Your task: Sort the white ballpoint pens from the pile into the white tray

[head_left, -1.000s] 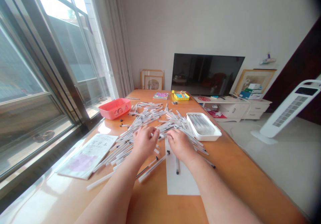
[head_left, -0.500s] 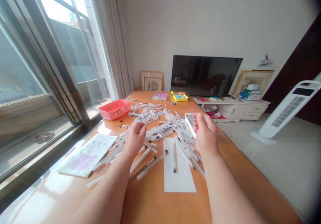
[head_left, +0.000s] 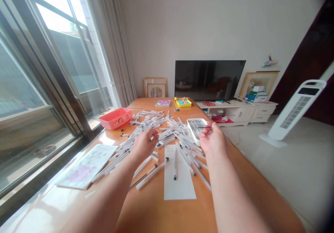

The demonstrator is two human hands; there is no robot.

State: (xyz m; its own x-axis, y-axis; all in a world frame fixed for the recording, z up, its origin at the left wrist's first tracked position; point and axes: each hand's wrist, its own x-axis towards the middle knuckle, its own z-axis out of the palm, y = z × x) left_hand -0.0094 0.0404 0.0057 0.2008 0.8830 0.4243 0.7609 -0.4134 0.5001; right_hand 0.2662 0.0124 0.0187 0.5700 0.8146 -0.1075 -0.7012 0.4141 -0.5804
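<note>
My left hand (head_left: 144, 143) is closed in a pinch above the pile of pens; what its fingertips hold, if anything, is hidden. A thin dark pen refill (head_left: 201, 127) sticks out leftward from the pinched fingers of my right hand (head_left: 215, 139), over the white tray (head_left: 197, 142) of similar slim sticks. Between and beyond the hands spread many clear pen barrels (head_left: 151, 122), some with black ends. On a white paper strip (head_left: 180, 189) between my forearms lie a pen (head_left: 175, 163) with its black end toward me and a small black cap (head_left: 167, 159).
A red plastic basket (head_left: 114, 122) stands at the left edge, and a notebook (head_left: 85, 168) lies nearer on that side. At the far end are a booklet (head_left: 163, 103) and a yellow box (head_left: 182, 104). Beyond stand a television (head_left: 208, 80) and a tower fan (head_left: 296, 107).
The view has tilted up and shifted right slightly. My left hand has moved a little toward the right; my right hand has lowered slightly with the refill, and more of the white tray shows.
</note>
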